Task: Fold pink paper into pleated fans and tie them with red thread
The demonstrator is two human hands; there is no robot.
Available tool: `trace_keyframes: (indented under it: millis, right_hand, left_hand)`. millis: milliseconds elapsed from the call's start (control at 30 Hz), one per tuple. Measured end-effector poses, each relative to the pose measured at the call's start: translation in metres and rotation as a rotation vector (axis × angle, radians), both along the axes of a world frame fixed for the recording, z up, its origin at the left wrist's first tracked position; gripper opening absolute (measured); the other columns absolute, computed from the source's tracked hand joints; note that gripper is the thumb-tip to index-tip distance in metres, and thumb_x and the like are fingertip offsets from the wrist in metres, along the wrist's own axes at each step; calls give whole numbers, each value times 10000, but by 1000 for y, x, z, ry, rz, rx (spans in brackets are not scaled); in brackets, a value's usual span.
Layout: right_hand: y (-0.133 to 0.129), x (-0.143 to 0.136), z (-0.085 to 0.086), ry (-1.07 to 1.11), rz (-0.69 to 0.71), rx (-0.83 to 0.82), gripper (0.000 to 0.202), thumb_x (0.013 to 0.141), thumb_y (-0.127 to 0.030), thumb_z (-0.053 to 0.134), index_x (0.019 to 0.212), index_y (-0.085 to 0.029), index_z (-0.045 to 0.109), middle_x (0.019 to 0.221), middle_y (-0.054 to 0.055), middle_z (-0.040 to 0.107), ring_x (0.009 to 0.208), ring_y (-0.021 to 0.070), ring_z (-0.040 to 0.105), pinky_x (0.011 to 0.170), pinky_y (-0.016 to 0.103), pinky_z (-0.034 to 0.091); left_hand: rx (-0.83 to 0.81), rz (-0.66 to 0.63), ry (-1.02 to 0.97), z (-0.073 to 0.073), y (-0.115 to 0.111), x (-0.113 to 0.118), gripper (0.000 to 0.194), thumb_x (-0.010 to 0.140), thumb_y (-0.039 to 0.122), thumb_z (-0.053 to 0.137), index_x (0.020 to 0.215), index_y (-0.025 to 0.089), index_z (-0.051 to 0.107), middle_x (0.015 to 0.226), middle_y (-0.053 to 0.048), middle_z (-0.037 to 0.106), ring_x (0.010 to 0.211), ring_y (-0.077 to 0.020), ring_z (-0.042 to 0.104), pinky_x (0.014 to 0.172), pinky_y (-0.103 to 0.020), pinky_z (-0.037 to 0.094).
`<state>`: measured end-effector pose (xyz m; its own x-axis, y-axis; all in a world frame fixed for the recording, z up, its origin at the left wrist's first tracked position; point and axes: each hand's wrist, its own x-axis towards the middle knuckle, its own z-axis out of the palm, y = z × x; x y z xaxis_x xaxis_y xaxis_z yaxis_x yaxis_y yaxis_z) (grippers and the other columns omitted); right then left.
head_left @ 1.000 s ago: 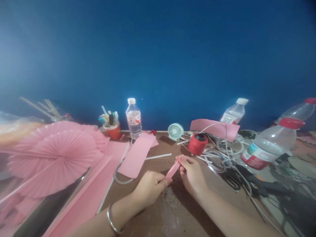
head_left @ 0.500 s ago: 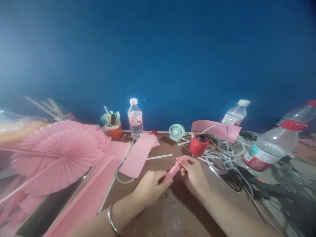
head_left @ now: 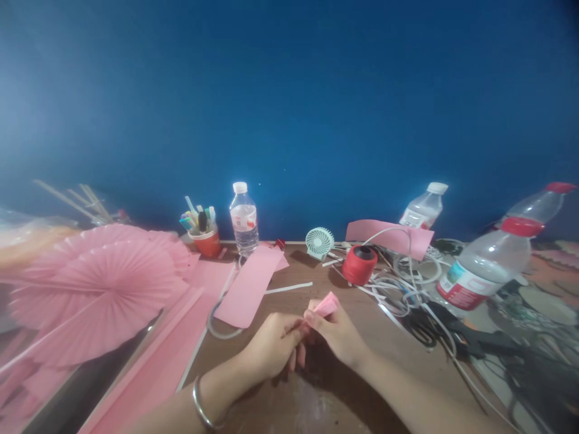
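A small folded strip of pink paper (head_left: 327,304) is between my two hands, low over the brown table. My right hand (head_left: 332,331) grips it, and its pleated end sticks up past the thumb. My left hand (head_left: 278,345), with a silver bangle on the wrist, is closed around the strip's other end, which the fingers mostly hide. The fingertips of both hands meet. Just beyond my left hand lies a flat pink paper piece (head_left: 248,288) over a grey cable loop.
Pink pleated paper fans (head_left: 108,289) lie at the left. Behind stand a pen cup (head_left: 208,244), a water bottle (head_left: 245,223), a mint fan (head_left: 319,243) and a red round object (head_left: 359,265). Tangled cables (head_left: 407,295) and a large bottle (head_left: 484,265) crowd the right.
My right hand has come down and left to meet my left hand. The folded pink paper now points up from the right hand, its left end hidden. The view has shifted slightly.
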<state>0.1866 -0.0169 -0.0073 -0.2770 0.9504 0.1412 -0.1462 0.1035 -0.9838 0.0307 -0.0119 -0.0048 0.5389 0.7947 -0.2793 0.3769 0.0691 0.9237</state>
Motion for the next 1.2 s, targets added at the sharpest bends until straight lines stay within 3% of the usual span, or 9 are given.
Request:
trace_keyframes:
  millis: [133,300,500,667,767,900,1000,1133,1200]
  right_hand:
    - [-2,5,6,-38,124,26,437,834,-464,445,523,-160,485,490,-14,483,496,107,446,522,235,316]
    - [3,6,-3,58,-88,-71,436,770,-495,533,516,-177,377,484,-54,348,483,82,320,499,223,267]
    - [8,4,-20,277,10,-142,422,756,-500,549,540,-169,403,505,-45,369,473,76,304,474,221,251]
    - [8,5,-17,207,11,-128,415,752,-495,559,537,-166,426,502,-41,383,475,82,348,485,226,293]
    - [9,5,-16,200,-86,-125,373,737,-479,587,585,-161,462,544,-36,420,506,87,382,500,224,316]
    - [14,2,-20,209,-143,-125,310,725,-451,613,698,-153,529,564,-35,463,476,78,375,460,215,295]
    - [16,1,-22,196,-184,-104,252,724,-387,636,759,-154,550,564,-36,487,472,80,388,456,216,298]
    - [18,2,-22,215,-271,-70,197,728,-327,644,781,-153,569,591,-34,520,491,79,407,478,217,323]
    - [18,2,-23,223,-303,-70,182,734,-318,639,756,-152,568,581,-35,522,485,77,408,475,216,325]
  left_hand:
    - [-31,-84,-49,2,-1,0,358,817,440,414,744,122,561,459,23,531,323,-58,428,337,-150,288]
    - [10,-54,-97,-3,-2,0,387,813,453,423,657,119,543,442,14,528,350,-67,459,381,-164,342]
    - [107,-59,12,2,-7,-3,430,822,483,387,627,130,535,428,7,528,306,-65,417,326,-157,295]
    - [49,22,-86,-3,-4,2,459,820,504,396,635,118,560,487,-16,563,358,-62,441,357,-154,302]
    - [52,35,-191,-6,0,4,436,824,490,413,663,112,561,546,-31,592,392,-57,452,373,-153,284]
    - [32,157,-278,-7,6,4,448,845,493,354,737,113,565,613,-47,615,411,-70,475,381,-169,309]
    - [88,259,-248,-4,9,3,381,820,447,442,722,107,583,624,-39,606,457,-78,493,419,-176,360]
    - [148,331,-282,0,11,3,308,747,346,584,968,133,596,813,-48,637,623,-120,570,522,-201,446]
    - [131,381,-277,-1,13,3,291,711,317,626,930,126,606,752,-35,637,584,-116,567,523,-206,450]
